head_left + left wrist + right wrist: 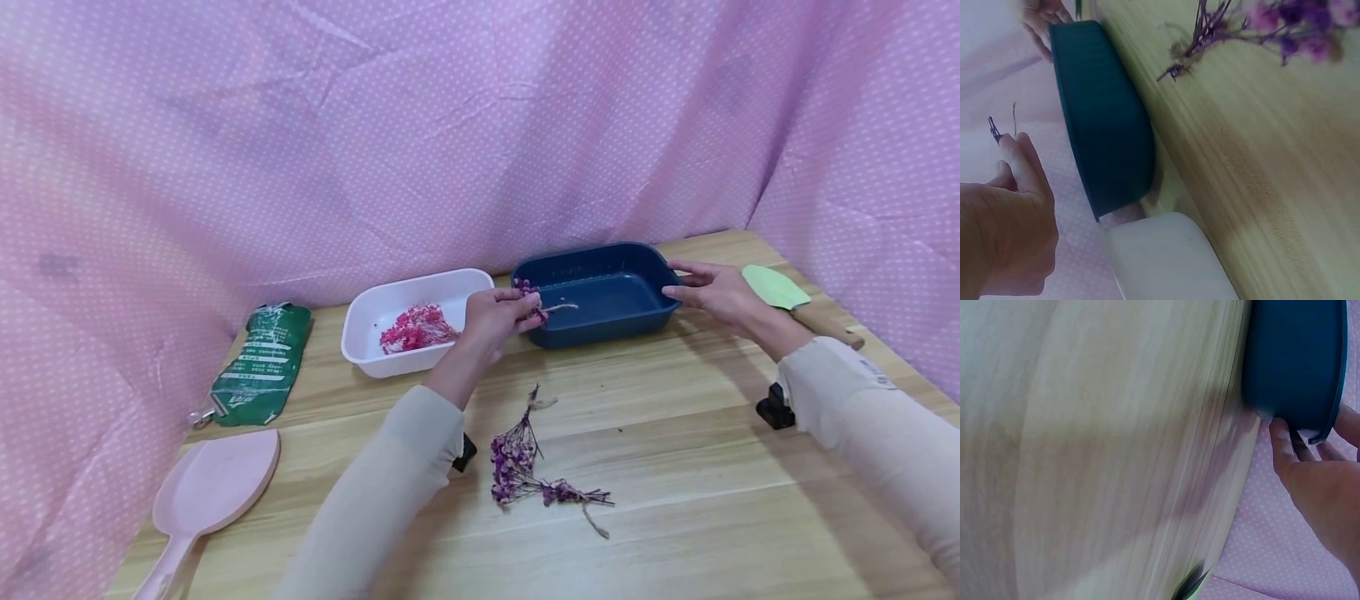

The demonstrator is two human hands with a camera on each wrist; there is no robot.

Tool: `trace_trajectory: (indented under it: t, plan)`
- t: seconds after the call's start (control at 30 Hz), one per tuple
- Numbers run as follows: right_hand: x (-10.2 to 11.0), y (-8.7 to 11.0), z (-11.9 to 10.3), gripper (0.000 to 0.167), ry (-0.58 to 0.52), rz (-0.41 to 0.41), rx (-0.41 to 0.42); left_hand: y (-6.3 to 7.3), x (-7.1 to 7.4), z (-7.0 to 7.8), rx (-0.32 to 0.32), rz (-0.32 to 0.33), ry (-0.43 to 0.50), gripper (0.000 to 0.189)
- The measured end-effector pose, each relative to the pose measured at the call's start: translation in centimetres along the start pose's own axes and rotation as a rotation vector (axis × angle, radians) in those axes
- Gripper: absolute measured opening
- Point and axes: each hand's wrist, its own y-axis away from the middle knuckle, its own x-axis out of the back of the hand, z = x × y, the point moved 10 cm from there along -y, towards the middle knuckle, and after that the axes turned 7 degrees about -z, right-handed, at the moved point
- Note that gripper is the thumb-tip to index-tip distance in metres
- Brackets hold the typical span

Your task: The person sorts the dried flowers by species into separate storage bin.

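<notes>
My left hand (491,321) pinches a small bunch of purple dried flowers (527,287) tied with twine, above the left end of a dark blue plastic tub (600,329). In the left wrist view, stem ends and twine stick out past the fingertips. At the tub's right end, my right hand (716,293) holds the rim; the right wrist view shows fingers on both sides of it. Two more tied bunches of purple dried flowers (513,458) lie on the table in front. Left of the tub, a white tub (405,364) contains pink-red dried flowers (418,327).
A green packet (262,362) lies at the left, behind a pink dustpan-like scoop (217,479). To the right is a small trowel with a light green blade (776,286) and wooden handle. Pink dotted cloth (450,150) hangs behind the wooden table (690,492).
</notes>
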Motion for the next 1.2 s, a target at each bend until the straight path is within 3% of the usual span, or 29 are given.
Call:
trace_trajectory:
  t: [0.13, 0.37, 0.57, 0.73, 0.83, 1.03, 1.2]
  plan:
    - [0.0, -0.1, 0.0, 0.073, 0.013, 0.004, -0.004, -0.8, -0.1, -0.2, -0.016, 0.023, 0.015, 0.033]
    - [-0.1, -0.1, 0.1, 0.072, 0.029, -0.003, -0.012, -1.4, -1.5, -0.8, -0.014, -0.065, 0.055, 0.057]
    - [-0.1, -0.1, -0.1, 0.071, 0.024, -0.008, -0.005, -0.7, -0.9, -0.4, -0.054, -0.052, 0.022, 0.047]
    - [-0.2, 0.0, -0.1, 0.071, 0.019, -0.01, -0.006, 1.1, -0.3, -1.0, -0.029, -0.096, -0.023, 0.035]
    - [-0.2, 0.1, -0.1, 0.072, -0.002, -0.018, -0.006, 2.7, 0.5, -1.3, -0.021, -0.127, -0.105, 0.034]
    - [-0.3, 0.2, 0.0, 0.073, 0.0, -0.025, -0.005, 6.2, 2.7, -2.4, -0.055, -0.144, -0.365, 0.033]
    - [-0.2, 0.0, 0.0, 0.073, 0.026, -0.011, -0.004, 8.2, 3.7, -4.3, -0.016, -0.116, -0.68, 0.047]
